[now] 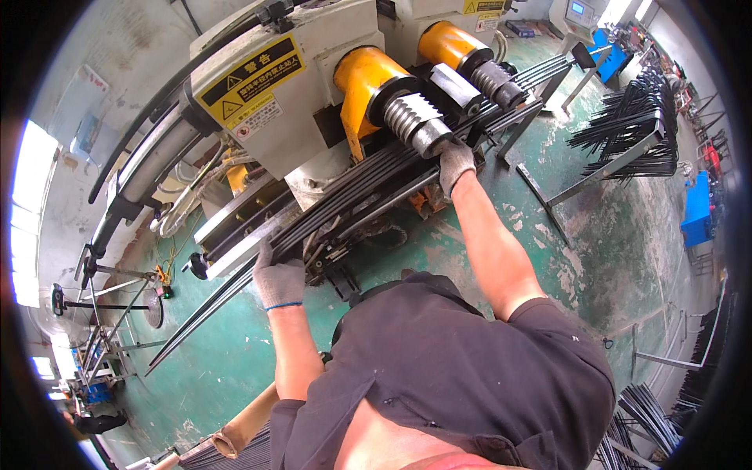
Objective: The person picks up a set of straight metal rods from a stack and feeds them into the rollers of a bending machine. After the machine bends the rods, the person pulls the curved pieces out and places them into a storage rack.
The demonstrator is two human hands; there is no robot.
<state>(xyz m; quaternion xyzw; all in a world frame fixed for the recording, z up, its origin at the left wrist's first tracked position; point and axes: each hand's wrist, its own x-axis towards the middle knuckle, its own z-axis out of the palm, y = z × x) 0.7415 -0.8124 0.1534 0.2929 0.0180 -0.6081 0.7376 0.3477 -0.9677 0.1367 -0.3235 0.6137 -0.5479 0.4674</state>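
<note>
A bundle of long, thin dark metal rods (346, 191) slants across the front of a bending machine (282, 117). My left hand (279, 279), in a light knitted work glove, grips the bundle toward its lower left end, with the thumb up along the near face. The free rod ends reach down past it over the floor. My right hand (457, 165), gloved the same way, is against the rods just below the end of a grooved steel die (417, 120). Its fingertips are hidden, so its hold cannot be made out.
Orange die housings (370, 76) project from the machine above the rods. A second grooved die (498, 85) stands farther right. Bent black rods (634, 129) hang on a steel rack (605, 155). A cardboard tube (247, 426) lies behind me at left. A control panel (576, 14) stands far off.
</note>
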